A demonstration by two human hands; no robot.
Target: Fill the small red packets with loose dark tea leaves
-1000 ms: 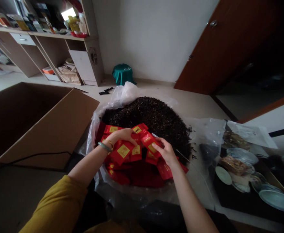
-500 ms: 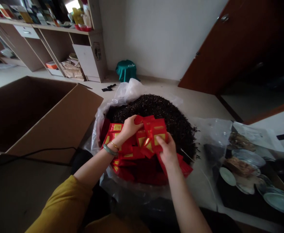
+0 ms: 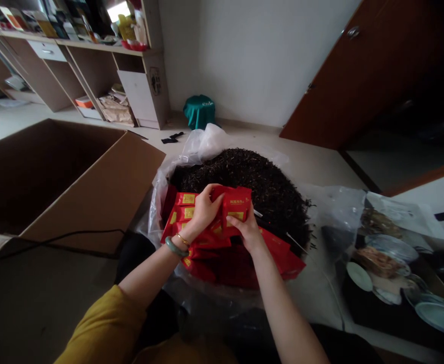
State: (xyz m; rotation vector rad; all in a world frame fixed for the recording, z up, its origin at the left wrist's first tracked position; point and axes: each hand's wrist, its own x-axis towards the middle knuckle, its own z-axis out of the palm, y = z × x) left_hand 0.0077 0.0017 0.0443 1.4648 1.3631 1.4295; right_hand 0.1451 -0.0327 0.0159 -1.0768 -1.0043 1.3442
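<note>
Red packets (image 3: 237,201) with yellow labels are gathered between my two hands, above a heap of dark, dried tea-like leaves (image 3: 259,172). My left hand (image 3: 205,210) is closed on the packets' left side, its fingers partly hidden behind them. On the right side, my right hand (image 3: 247,227) grips the front packet, thumb on its label. More red packets (image 3: 187,212) lie below and to the left, on the near part of the heap. A clear plastic bag (image 3: 159,192) surrounds the leaves. The thin white stick (image 3: 257,214) shows beside my right hand.
An open cardboard box (image 3: 93,197) stands at the left, a black cable (image 3: 74,233) across it. To the right, a dark tray (image 3: 361,308) bears bowls and dishes. A teal-covered bin (image 3: 199,112) stands by the wall, near a desk (image 3: 157,91). A brown door (image 3: 331,76) is at the right.
My right hand has moved slightly left and my hands are closer together. The packets, spread out before, now sit in a tighter stack. The view has shifted a little.
</note>
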